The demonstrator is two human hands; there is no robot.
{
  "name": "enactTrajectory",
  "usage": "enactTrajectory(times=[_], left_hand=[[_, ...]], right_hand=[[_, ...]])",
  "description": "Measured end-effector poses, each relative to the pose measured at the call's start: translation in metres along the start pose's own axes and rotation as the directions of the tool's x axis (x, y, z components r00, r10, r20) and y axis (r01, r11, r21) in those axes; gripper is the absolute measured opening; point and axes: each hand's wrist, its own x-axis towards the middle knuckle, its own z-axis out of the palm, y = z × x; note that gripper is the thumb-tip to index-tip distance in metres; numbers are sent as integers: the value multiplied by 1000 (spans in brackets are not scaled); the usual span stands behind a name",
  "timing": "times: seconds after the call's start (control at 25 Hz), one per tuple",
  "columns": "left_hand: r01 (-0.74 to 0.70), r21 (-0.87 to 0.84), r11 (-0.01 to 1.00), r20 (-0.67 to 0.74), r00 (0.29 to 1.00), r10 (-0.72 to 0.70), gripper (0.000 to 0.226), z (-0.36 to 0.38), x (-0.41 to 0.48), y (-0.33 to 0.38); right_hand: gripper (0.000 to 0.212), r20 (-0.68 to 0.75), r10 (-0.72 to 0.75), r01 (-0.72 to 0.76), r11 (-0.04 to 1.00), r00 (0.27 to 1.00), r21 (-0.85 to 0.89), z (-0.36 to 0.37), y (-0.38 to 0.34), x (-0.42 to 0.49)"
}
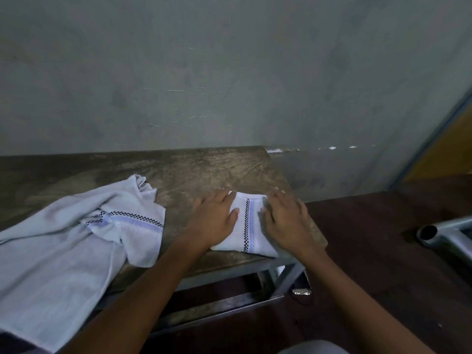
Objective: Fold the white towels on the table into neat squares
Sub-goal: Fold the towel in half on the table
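your left hand [213, 221] and right hand [287, 221] rest flat on the folded towel [249, 226] near the table [194, 172] right end; the loose towel [76, 233] lies left, overhanging the front edge.

No readable text anywhere here: no label, brand, number or sign. The folded towel [249, 223] shows only a woven checkered stripe, not lettering, and the unfolded towel [76, 226] carries the same band. The wooden table [204, 169] and grey wall [229, 72] bear scratches only; those pale marks on the wall are probably chipped paint, not writing.
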Motion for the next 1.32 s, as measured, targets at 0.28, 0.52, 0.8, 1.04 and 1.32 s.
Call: enactTrajectory(times=[0.28,0.52,0.8,1.04,1.32], left_hand=[[48,-72,996,232,972,-30,68,34,32,-11],[189,-102,977,166,971,-171,65,32,62,-15],[224,-578,784,-117,929,-351,33,31,-20,-22],[308,-457,834,68,947,-313,34,14,-23,-14],[317,-421,850,184,947,-262,33,15,-16,-19]], right_hand=[[80,247,58,-59,998,967,-4,25,13,22],[68,300,-10,-31,991,954,131,19,21,63],[40,-173,71,-4,931,982,365,18,28,8],[55,264,-142,146,989,954,2,20,-4,25],[58,259,-123,154,982,958,-105,27,-28,54]])
